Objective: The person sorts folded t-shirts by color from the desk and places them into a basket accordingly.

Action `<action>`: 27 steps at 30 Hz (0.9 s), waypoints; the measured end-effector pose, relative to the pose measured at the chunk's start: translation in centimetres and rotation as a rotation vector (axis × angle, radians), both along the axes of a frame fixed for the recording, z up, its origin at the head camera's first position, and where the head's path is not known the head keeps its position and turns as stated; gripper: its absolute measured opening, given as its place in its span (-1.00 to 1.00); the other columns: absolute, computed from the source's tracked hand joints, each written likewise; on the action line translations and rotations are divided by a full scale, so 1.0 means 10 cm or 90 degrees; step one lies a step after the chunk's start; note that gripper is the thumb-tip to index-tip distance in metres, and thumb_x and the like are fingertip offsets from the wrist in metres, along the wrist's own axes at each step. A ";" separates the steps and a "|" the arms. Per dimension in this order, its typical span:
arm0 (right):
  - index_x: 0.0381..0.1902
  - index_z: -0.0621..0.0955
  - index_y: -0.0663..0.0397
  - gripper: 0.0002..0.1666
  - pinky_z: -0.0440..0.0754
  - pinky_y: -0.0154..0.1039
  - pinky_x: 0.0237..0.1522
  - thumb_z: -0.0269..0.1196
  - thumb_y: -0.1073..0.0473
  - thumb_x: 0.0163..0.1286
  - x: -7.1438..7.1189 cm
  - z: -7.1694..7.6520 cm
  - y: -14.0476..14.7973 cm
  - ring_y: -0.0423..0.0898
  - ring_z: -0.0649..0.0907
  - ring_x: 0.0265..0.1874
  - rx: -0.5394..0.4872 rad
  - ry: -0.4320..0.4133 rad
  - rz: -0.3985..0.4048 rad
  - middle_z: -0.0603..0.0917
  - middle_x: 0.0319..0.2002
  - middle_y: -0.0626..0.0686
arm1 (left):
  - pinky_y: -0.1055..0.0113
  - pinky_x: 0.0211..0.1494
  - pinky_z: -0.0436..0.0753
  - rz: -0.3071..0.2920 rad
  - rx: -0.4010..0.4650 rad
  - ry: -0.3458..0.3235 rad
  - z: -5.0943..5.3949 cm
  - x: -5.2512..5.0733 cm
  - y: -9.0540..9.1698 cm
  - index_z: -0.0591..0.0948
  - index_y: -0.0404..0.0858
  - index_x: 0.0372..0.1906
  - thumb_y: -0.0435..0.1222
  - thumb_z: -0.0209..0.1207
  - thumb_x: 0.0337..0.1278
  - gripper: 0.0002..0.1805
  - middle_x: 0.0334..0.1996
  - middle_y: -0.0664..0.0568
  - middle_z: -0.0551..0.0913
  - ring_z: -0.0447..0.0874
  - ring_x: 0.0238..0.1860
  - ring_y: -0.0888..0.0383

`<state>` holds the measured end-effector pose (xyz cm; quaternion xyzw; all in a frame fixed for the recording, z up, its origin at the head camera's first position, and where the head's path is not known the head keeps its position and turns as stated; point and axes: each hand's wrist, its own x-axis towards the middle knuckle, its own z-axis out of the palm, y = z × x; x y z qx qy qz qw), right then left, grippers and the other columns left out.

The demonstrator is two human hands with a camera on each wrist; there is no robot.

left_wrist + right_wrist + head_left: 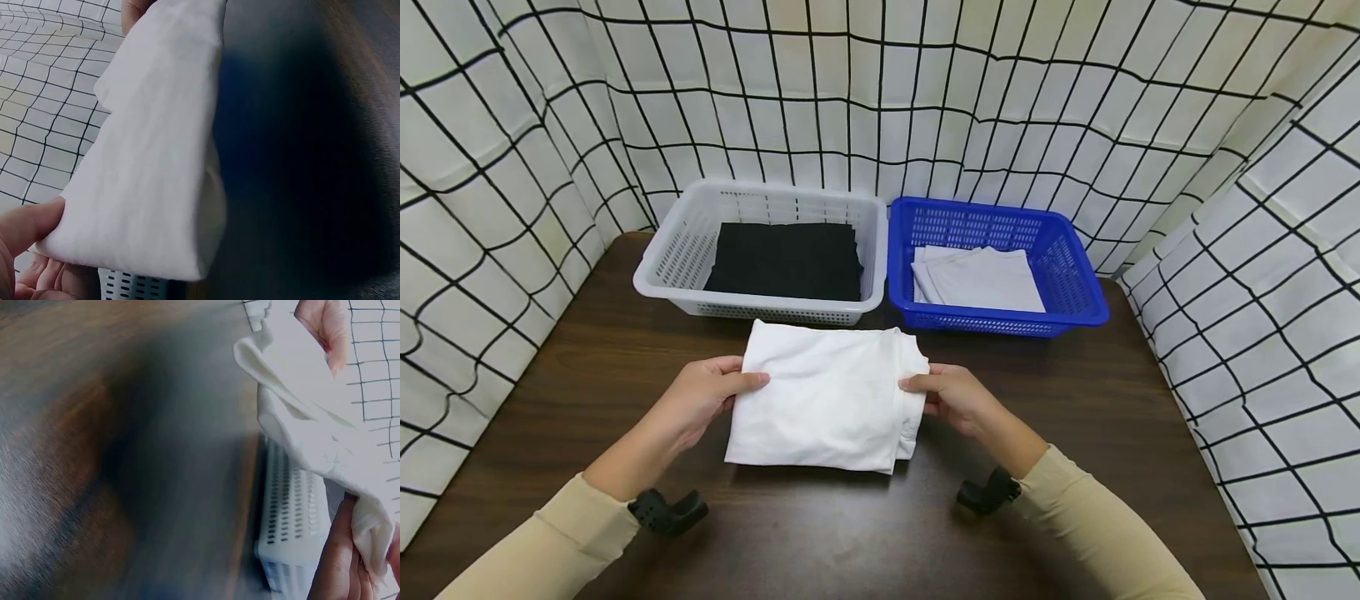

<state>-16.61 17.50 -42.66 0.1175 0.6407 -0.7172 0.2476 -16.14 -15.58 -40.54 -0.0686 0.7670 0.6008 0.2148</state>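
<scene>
A folded white cloth (823,400), perhaps a garment, hangs between both hands above the table in the head view. My left hand (703,396) pinches its left edge, thumb on top and fingers beneath. At the opposite edge my right hand (951,398) grips it the same way. Seen from the left wrist, the cloth (144,144) is held up off the table in a folded slab. The right wrist view shows layered folds along the cloth's (312,425) lower edge, with the fingers (337,562) under it.
Behind the cloth stands a white basket (760,312) holding folded black fabric (786,260). To its right, a blue basket (1000,321) contains folded white fabric (985,279). The dark wooden table (820,542) is bordered by grid-patterned curtains (895,92) at the back and sides.
</scene>
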 end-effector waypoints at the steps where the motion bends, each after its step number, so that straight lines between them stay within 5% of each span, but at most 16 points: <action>1: 0.02 0.58 0.35 -0.67 0.72 -0.40 -0.30 0.23 0.39 0.29 -0.01 0.02 0.02 -0.27 0.72 -0.44 0.001 0.003 0.000 0.74 -0.42 -0.14 | 0.45 -0.14 0.68 -0.001 0.002 0.003 0.01 -0.01 0.02 0.49 -0.47 0.25 -0.13 0.35 0.19 -0.35 -0.28 0.26 0.72 0.68 -0.26 0.32; 10: 0.09 0.54 0.37 -0.63 0.72 -0.42 -0.27 0.22 0.34 0.35 -0.07 0.19 0.16 -0.29 0.72 -0.41 0.018 0.016 0.011 0.75 -0.39 -0.15 | 0.44 -0.10 0.68 -0.019 -0.015 0.029 0.15 -0.13 0.11 0.52 -0.44 0.24 -0.13 0.33 0.22 -0.39 -0.15 0.11 0.73 0.70 -0.22 0.24; 19: -0.02 0.53 0.21 -0.80 0.73 -0.41 -0.27 0.14 0.35 0.42 -0.25 0.31 0.33 -0.28 0.75 -0.39 -0.007 0.028 0.030 0.78 -0.40 -0.14 | 0.49 -0.10 0.68 -0.032 0.005 0.045 0.32 -0.30 0.27 0.52 -0.48 0.24 -0.23 0.31 0.22 -0.43 -0.14 0.09 0.72 0.69 -0.23 0.29; 27: -0.08 0.53 0.17 -0.86 0.72 -0.41 -0.29 0.13 0.35 0.43 -0.33 0.49 0.44 -0.29 0.75 -0.40 0.002 0.040 0.020 0.77 -0.43 -0.14 | 0.45 -0.03 0.67 -0.054 -0.003 0.035 0.44 -0.49 0.40 0.51 -0.40 0.28 -0.21 0.29 0.27 -0.44 0.15 -0.17 0.59 0.69 -0.15 0.24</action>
